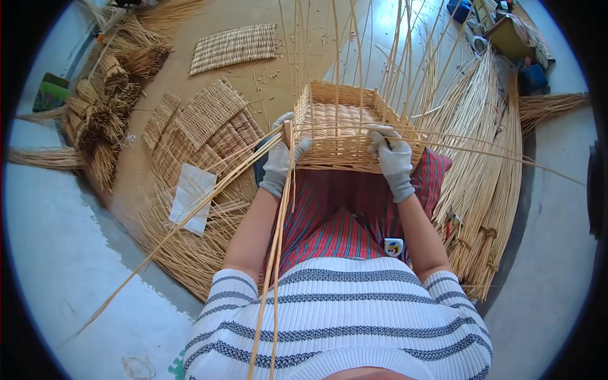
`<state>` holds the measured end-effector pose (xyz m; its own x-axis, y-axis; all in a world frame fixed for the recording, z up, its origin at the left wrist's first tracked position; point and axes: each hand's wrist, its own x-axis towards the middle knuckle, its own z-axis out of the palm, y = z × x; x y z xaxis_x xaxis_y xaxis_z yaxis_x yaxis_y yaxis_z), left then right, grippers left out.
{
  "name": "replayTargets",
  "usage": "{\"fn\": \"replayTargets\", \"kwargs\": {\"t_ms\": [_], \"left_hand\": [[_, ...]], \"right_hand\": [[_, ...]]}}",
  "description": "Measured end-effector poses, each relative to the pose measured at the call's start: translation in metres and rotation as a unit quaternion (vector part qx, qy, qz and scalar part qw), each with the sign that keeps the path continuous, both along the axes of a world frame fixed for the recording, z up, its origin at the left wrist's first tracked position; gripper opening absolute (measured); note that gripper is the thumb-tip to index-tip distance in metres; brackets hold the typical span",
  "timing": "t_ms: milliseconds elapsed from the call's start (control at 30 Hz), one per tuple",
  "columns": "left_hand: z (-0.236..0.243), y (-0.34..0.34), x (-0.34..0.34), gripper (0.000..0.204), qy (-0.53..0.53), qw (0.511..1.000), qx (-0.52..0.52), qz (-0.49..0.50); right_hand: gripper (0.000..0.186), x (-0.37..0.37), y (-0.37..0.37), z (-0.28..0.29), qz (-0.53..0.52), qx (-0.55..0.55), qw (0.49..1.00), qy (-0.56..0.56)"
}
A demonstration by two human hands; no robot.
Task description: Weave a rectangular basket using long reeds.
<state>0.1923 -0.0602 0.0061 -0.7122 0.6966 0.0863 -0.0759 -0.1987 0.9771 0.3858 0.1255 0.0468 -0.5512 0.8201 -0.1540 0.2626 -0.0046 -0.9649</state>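
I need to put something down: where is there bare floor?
Brown floor lies bare between the left bundles and the upper mat, as does pale floor below those bundles, left of the straw. Crowded: left of the left hand (stacked mats, paper) and over the basket (upright stakes).

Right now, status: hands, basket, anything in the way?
Left hand, right hand: gripping wicker basket, one each side. Tall stakes standing unwoven. Possible snag: loose strands crossing striped sweater.

A woven basket (342, 152) is held at its left side by the gloved left grip (278, 162) and at its right by the right grip (394, 161). Woven mats (210, 115) are spread on the floor (174, 71); long canes (474, 171) are heaped at the right.
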Motion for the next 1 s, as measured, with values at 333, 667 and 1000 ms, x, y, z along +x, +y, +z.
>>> {"fn": "replayTargets", "kwargs": {"t_ms": [333, 667, 1000], "left_hand": [[-0.021, 0.003, -0.008, 0.066, 0.158, 0.976, -0.117, 0.09], [-0.015, 0.011, 0.004, 0.048, 0.02, 0.996, -0.068, 0.047], [-0.04, 0.004, -0.005, 0.062, -0.278, 0.948, -0.153, -0.002]], "right_hand": [[0.027, 0.008, -0.068, 0.034, 0.017, 0.013, 0.991, 0.136], [0.036, -0.192, 0.003, 0.089, 0.284, 0.392, 0.867, -0.117], [0.068, -0.08, -0.021, 0.065, 0.015, 0.219, 0.972, 0.087]]}}
